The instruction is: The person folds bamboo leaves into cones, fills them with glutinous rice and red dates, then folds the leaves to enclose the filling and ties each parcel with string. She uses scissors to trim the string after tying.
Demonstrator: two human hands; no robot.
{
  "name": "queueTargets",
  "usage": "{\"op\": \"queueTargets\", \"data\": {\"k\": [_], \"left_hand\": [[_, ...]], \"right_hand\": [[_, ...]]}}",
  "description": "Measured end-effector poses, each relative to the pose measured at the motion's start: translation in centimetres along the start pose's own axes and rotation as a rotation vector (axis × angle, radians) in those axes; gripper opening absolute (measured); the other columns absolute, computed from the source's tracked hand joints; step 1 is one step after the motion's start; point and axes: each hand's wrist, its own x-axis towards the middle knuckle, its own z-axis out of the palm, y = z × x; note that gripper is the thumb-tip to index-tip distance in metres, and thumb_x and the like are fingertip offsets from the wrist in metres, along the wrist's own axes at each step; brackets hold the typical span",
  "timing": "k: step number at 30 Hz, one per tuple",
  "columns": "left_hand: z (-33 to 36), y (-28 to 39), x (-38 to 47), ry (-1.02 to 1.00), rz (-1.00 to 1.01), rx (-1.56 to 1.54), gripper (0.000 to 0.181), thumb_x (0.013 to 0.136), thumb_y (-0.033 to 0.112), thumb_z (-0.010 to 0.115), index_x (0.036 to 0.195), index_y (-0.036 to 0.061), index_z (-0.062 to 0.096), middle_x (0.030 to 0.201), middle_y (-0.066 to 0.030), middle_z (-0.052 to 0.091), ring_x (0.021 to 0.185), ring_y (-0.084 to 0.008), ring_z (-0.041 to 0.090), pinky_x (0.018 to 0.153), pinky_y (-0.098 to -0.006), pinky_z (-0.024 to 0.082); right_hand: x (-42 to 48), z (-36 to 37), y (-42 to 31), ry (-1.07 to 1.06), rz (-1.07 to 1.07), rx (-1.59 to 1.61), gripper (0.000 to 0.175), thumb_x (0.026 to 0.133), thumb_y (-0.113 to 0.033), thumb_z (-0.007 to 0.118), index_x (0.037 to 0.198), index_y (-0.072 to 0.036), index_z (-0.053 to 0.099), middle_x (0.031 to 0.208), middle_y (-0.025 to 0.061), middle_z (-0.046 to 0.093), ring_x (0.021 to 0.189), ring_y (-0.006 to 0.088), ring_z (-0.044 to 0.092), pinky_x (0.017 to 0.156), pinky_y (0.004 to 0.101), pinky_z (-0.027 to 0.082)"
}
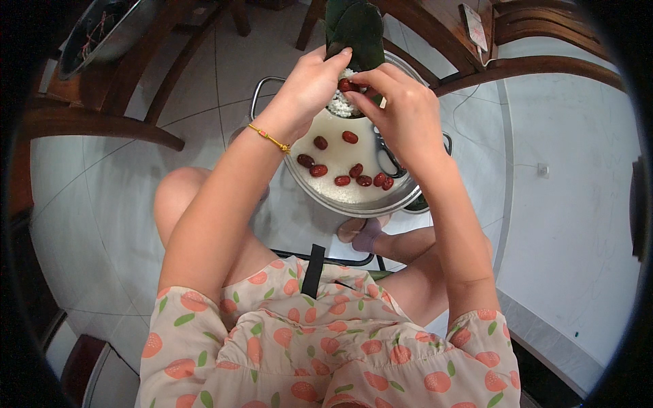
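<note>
My left hand (pixel 314 84) holds broad green leaves (pixel 355 33) that cup white rice (pixel 341 104), above a metal pot. A red date (pixel 348 85) lies against this rice, and the thumb and fingers of my right hand (pixel 403 99) pinch it. Below, the wide metal pot (pixel 352 208) contains cloudy water over soaking rice (pixel 331 189), with several red dates (pixel 342 180) lying in it. Inside the pot at the right is a dark-handled tool (pixel 390 158), partly hidden by my right hand and forearm.
Wooden chairs (pixel 107 125) stand at the upper left and upper right. A metal basin (pixel 97 38) rests on the left one; a phone (pixel 474 28) with a cable lies on the right one. Beneath the pot's right side, another container (pixel 417 205) shows partly. A white wall (pixel 566 178) borders the right.
</note>
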Motion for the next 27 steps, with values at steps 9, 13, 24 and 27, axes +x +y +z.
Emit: {"op": "queueTargets", "data": {"k": [9, 13, 24, 27], "left_hand": [[-1.0, -1.1, 1.0, 0.067, 0.034, -0.016, 0.035, 0.101, 0.028, 0.058, 0.120, -0.0015, 0.060, 0.113, -0.0095, 0.070, 0.099, -0.0165, 0.067, 0.088, -0.0323, 0.054], [-2.2, -1.5, 2.5, 0.048, 0.036, -0.093, 0.030, 0.104, 0.027, 0.051, 0.111, 0.0003, 0.065, 0.091, -0.0040, 0.068, 0.076, -0.0122, 0.063, 0.069, -0.0277, 0.051], [-1.4, -0.4, 1.8, 0.118, -0.091, 0.088, 0.036, 0.104, 0.029, 0.051, 0.126, 0.0016, 0.058, 0.108, -0.0077, 0.065, 0.094, -0.0130, 0.058, 0.083, -0.0313, 0.047], [-1.2, -0.2, 1.3, 0.064, -0.044, -0.030, 0.040, 0.103, 0.028, 0.052, 0.131, -0.0008, 0.055, 0.121, -0.0107, 0.065, 0.106, -0.0163, 0.060, 0.094, -0.0345, 0.048]], "right_hand": [[-2.4, -1.3, 1.1, 0.219, 0.099, 0.204, 0.024, 0.085, -0.012, 0.076, 0.108, -0.009, 0.071, 0.094, 0.0071, 0.066, 0.076, 0.0201, 0.069, 0.066, 0.0330, 0.054], [-6.5, 2.0, 2.0, -0.119, 0.183, -0.167, 0.026, 0.084, -0.013, 0.073, 0.109, -0.008, 0.070, 0.096, 0.0083, 0.068, 0.081, 0.0282, 0.070, 0.070, 0.0381, 0.056], [-7.1, 9.3, -0.7, -0.300, 0.182, 0.009, 0.024, 0.083, -0.021, 0.074, 0.104, -0.011, 0.070, 0.098, 0.0094, 0.066, 0.083, 0.0342, 0.068, 0.072, 0.0414, 0.056], [-6.6, 6.3, -1.0, -0.271, 0.352, 0.104, 0.022, 0.083, -0.021, 0.074, 0.101, -0.009, 0.071, 0.099, 0.0095, 0.067, 0.081, 0.0314, 0.069, 0.072, 0.0404, 0.055]]}}
